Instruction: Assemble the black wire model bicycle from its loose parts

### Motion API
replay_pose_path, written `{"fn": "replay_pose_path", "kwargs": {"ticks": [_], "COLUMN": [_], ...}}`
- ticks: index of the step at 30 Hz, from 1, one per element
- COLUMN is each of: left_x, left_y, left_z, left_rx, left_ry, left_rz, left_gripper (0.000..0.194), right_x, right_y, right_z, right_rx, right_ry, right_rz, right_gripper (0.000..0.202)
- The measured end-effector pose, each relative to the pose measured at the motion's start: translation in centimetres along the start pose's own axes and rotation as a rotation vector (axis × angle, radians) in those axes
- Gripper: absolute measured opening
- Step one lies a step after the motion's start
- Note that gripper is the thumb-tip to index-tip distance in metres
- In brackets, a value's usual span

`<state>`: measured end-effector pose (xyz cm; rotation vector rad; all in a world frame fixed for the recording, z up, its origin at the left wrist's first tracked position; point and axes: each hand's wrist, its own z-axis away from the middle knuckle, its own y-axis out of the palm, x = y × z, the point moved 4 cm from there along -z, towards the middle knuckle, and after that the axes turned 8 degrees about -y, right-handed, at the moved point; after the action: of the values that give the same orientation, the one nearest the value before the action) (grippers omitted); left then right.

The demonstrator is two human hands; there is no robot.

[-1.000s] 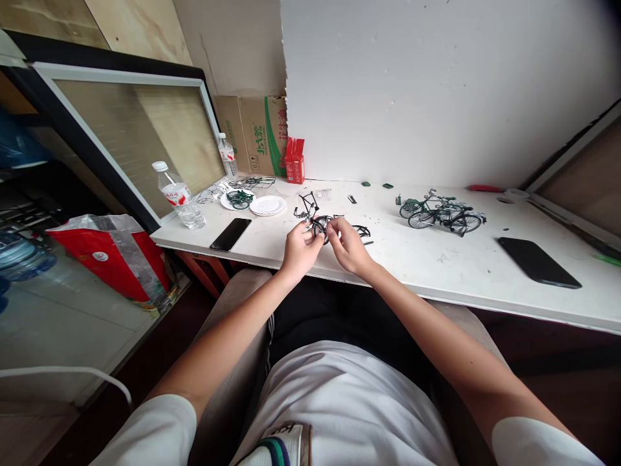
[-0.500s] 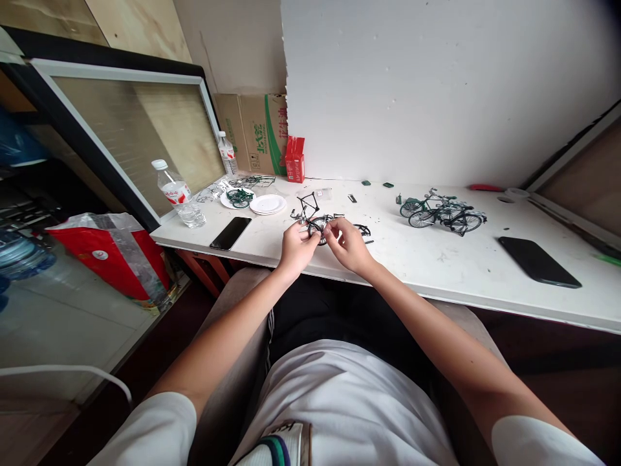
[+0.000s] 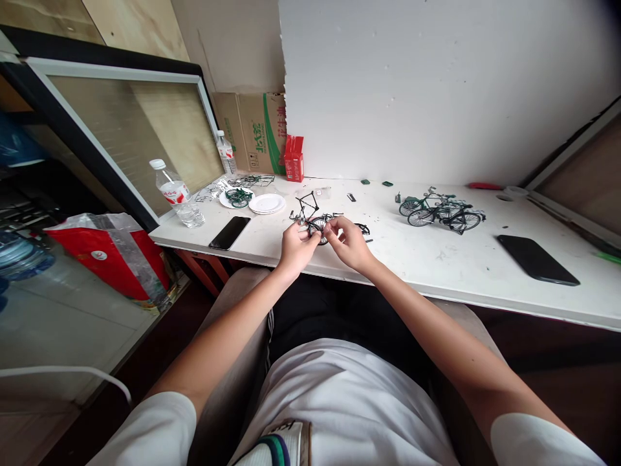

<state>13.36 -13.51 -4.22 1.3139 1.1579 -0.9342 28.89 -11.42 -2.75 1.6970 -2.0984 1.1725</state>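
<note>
Close to the table's front edge, my left hand (image 3: 297,248) is closed, thumb and fingers pinching a small black model bicycle wheel (image 3: 317,223). From the other side my right hand (image 3: 348,243) is closed in a pinch at the same wheel; its fingertips cover part of it. Just behind the hands lies a black model bicycle frame (image 3: 307,204). Another dark wheel part (image 3: 361,229) rests right of my right hand, partly hidden by it. Small dark parts are scattered around, too fine to name.
Model bicycles (image 3: 441,212) stand to the right, near a black phone (image 3: 537,260). Leftward are another phone (image 3: 229,233), a water bottle (image 3: 178,197), white plates (image 3: 266,204) and green bicycle parts (image 3: 239,197). A red box (image 3: 294,159) and a carton (image 3: 252,133) stand behind.
The view has shifted very slightly. Both hands stay at the wheel in nearly the same pose.
</note>
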Motion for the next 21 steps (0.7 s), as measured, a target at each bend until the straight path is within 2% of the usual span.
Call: {"fn": "replay_pose_path", "kwargs": {"ticks": [8, 14, 21], "left_x": [-0.2, 0.2, 1.1], "left_y": [0.3, 0.4, 0.6], "left_z": [0.3, 0.4, 0.1], "left_rx": [-0.026, 0.01, 0.091], "left_ry": [-0.18, -0.289, -0.42], "left_rz": [0.135, 0.21, 0.301], "left_gripper": [0.029, 0.02, 0.01], "right_x": [0.1, 0.9, 1.3], "right_y": [-0.2, -0.5, -1.2], "right_z": [0.0, -0.3, -0.5], "right_rx": [0.008, 0.074, 0.124], "right_ry": [-0.03, 0.069, 0.192], "right_rz": [0.062, 0.09, 0.103], "right_gripper": [0.017, 0.005, 0.007]}}
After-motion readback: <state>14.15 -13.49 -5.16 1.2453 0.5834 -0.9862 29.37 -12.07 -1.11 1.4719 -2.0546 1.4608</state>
